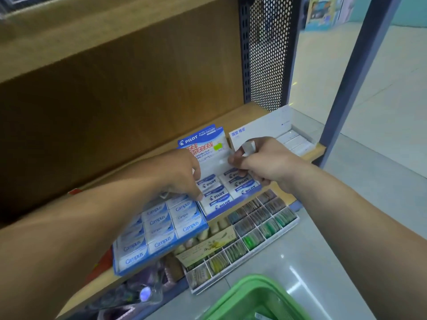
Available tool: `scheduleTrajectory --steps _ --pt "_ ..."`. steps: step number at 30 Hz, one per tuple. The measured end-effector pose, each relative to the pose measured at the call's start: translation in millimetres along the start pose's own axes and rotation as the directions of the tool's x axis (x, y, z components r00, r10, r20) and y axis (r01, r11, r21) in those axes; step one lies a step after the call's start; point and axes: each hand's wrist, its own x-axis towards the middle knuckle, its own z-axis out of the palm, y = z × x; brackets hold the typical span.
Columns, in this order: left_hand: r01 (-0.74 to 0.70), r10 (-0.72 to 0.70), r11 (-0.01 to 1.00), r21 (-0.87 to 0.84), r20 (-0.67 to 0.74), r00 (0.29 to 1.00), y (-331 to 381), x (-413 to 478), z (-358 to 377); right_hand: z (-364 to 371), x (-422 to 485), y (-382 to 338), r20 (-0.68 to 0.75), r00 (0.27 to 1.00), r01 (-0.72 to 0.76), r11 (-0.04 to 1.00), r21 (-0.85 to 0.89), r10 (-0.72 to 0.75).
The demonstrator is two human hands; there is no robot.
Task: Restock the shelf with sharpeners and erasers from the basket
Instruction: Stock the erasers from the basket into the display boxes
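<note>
Green basket (233, 294) at the bottom edge, with its contents almost all out of frame. Next up is a white divided tray (292, 224), with small coloured packets in each cell; can't tell what they are. To its left, the Campus box (159, 229) is packed with boxed erasers in rows. Behind it, the Pilot box (209, 215) is nearly full of sleeved erasers, header card upright.

Step in hand looks like slotting one more eraser into the Pilot box. Left hand (182, 176) has its fingers bent down with the tips at that box's left edge, likely steadying it; can't tell if it grips anything. Right hand (261, 161) is over the box's back right corner, clenched around a small white eraser (249, 147).

Next move needs a free slot, then lower the eraser flat, label up.

Farther right on the shelf (316, 150), a white display box (254, 132) holds white erasers.
</note>
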Motion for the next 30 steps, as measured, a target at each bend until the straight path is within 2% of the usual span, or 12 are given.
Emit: scheduleTrajectory --steps 3,6,10,12,14,16,18,22,26,30 --pt "0.015 -0.016 0.999 -0.033 -0.029 0.999 -2.2 -0.2 4.8 -0.2 2.9 2.9 -0.037 0.999 0.015 1.0 -0.014 -0.015" --pt "0.007 -0.006 1.0 0.01 -0.035 0.999 -1.0 3.8 9.3 -3.2 4.6 4.4 -0.068 0.994 0.067 0.982 -0.175 -0.08" --pt "-0.016 0.009 0.994 0.105 0.06 0.998 8.7 3.3 6.2 -12.0 -1.2 9.4 0.013 0.993 0.114 0.919 -0.378 -0.118" --pt "-0.033 0.025 0.996 0.086 0.093 0.995 8.7 1.9 4.2 -11.8 -2.0 11.1 0.045 0.992 0.126 0.885 -0.447 -0.119" --pt "-0.045 0.044 0.999 0.015 0.054 0.998 5.0 1.4 5.2 -9.6 -3.0 9.1 0.046 0.99 0.137 0.884 -0.447 -0.13" --pt "-0.079 0.067 0.984 -0.158 -0.077 0.995 3.1 -0.4 9.5 -8.1 -4.7 6.6 0.033 0.988 0.154 0.928 -0.34 -0.152" --pt "-0.112 0.055 0.919 -0.378 -0.156 0.986 6.5 -3.4 13.6 -6.5 -11.9 2.3 0.084 0.986 0.154 0.977 -0.147 -0.143" --pt "-0.029 0.003 0.694 -0.719 -0.037 0.999 18.5 -15.1 14.8 -3.3 -23.9 -3.5 0.211 0.97 0.101 0.989 0.106 -0.122" --pt "-0.012 0.01 0.56 -0.828 -0.007 1.0 35.8 -24.1 14.2 3.5 -35.4 -6.1 0.267 0.959 0.03 0.97 0.24 -0.096" --pt "0.05 -0.19 0.479 -0.876 -0.048 0.981 41.4 -21.0 14.0 1.5 -33.6 -2.6 0.256 0.964 -0.003 0.963 0.271 -0.069"
